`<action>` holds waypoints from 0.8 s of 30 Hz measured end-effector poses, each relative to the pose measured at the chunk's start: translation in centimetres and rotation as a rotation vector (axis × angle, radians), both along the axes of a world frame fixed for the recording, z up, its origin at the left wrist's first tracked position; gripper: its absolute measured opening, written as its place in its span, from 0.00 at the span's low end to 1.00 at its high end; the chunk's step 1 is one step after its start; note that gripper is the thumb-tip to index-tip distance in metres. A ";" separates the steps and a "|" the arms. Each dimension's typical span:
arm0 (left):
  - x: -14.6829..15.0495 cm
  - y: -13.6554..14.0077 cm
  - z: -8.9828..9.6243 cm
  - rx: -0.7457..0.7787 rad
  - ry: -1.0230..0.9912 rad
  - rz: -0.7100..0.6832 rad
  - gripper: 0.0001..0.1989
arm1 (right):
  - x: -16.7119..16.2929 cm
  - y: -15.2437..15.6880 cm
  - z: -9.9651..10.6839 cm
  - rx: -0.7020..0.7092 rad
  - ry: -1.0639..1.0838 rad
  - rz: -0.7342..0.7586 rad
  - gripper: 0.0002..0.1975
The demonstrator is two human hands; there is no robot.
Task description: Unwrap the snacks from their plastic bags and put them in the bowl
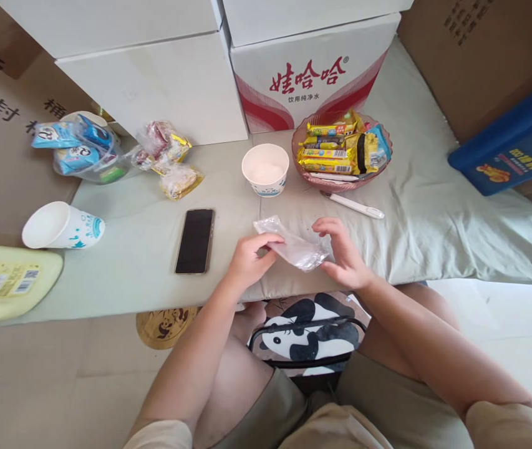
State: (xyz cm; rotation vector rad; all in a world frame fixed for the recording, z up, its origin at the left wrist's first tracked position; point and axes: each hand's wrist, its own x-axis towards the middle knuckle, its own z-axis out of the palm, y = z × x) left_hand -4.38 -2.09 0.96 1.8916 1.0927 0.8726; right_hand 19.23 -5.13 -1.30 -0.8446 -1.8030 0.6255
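A crumpled clear plastic bag (296,247) is pinched between the thumb and fingers of my left hand (252,254). My right hand (344,257) is beside the bag's other end, its thumb and fingers spread apart in a curve. The thumb tip is close to the plastic; whether it touches I cannot tell. Just beyond the bag stands a white paper cup (266,171) with something white inside. To its right, a pink glass bowl (340,186) holds several yellow snack packs (326,154). A white pen-like cutter (357,206) lies in front of the bowl.
A phone (194,242) lies left of my hands. Farther left are a tipped paper cup (81,229), a pale yellow bottle (10,284), some wrapped snacks (172,159) and a tub with blue packets (76,156). White boxes (153,87) form the back; a blue package (513,143) stands right.
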 end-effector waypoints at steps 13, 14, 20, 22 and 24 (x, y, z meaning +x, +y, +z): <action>0.5 -0.2 -0.1 -0.166 -0.123 -0.045 0.13 | -0.7 -0.3 0.5 -0.228 0.013 0.069 0.11; 0.6 -0.2 -0.2 -0.170 -0.099 -0.050 0.14 | -0.6 -0.2 0.6 -0.203 0.024 0.047 0.11; 1.2 -0.4 -0.5 -0.143 -0.079 -0.055 0.11 | -0.8 -0.2 0.8 -0.079 -0.036 -0.025 0.04; 1.3 -0.4 -0.8 -0.159 -0.106 -0.006 0.11 | -0.9 -0.2 0.7 -0.068 -0.058 -0.098 0.03; 1.4 -0.4 -0.9 -0.187 -0.125 0.007 0.11 | -1.0 -0.3 0.5 -0.075 -0.077 -0.175 0.03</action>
